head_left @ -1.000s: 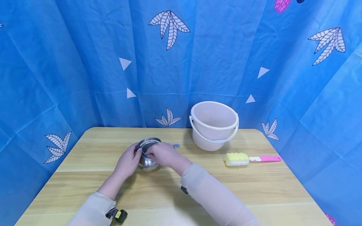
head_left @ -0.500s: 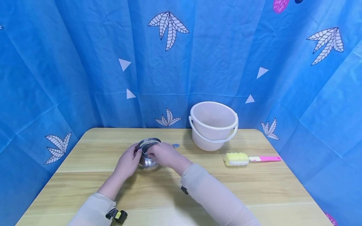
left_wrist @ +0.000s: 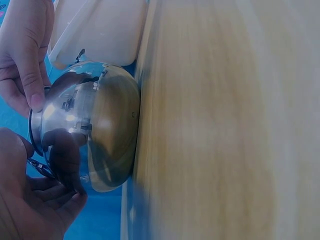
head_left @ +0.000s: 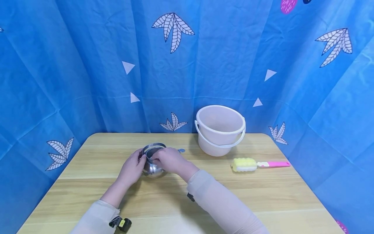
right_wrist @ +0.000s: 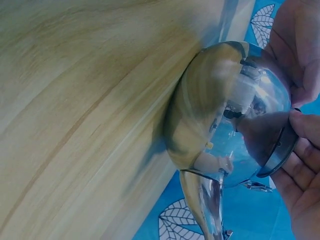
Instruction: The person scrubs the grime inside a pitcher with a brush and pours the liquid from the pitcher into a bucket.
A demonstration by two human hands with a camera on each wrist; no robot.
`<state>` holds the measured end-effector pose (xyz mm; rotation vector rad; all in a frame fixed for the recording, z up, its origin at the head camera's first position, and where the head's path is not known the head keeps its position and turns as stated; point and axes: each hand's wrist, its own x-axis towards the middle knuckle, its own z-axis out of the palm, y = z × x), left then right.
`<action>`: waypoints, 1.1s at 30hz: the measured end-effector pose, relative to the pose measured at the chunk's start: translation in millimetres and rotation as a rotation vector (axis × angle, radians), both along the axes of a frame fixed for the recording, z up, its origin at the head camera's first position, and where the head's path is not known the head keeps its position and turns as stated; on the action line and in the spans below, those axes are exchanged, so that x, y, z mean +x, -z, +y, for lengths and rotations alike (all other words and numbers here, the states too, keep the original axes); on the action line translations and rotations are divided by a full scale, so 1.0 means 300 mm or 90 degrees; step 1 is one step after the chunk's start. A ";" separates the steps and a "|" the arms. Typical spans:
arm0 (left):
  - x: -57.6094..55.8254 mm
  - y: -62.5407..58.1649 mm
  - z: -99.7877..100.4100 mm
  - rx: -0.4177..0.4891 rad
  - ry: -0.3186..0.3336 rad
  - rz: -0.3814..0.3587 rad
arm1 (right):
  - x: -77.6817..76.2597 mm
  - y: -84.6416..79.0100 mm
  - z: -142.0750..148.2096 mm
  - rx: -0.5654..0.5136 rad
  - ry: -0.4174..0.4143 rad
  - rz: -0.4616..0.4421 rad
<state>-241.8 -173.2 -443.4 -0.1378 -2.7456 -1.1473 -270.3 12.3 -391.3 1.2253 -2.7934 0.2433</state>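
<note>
A shiny stainless steel kettle, round-bellied with a wide open mouth, stands upright on the wooden table. My left hand holds its left side near the neck, thumb up by the rim. My right hand pinches the rim, with the thumb outside and the fingers over into the mouth; their tips are hidden. In the right wrist view the spout points away on the right hand's side. A hinged metal fitting shows by my left hand, near the kettle's neck.
A white bucket, its handle hanging down in front, stands at the back right of the kettle. Further right lies a sponge brush with a pink handle. A blue patterned curtain encloses the table's back and sides.
</note>
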 end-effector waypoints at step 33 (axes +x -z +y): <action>0.000 0.004 -0.003 -0.004 0.007 0.019 | 0.040 -0.093 0.064 -0.050 -0.021 0.033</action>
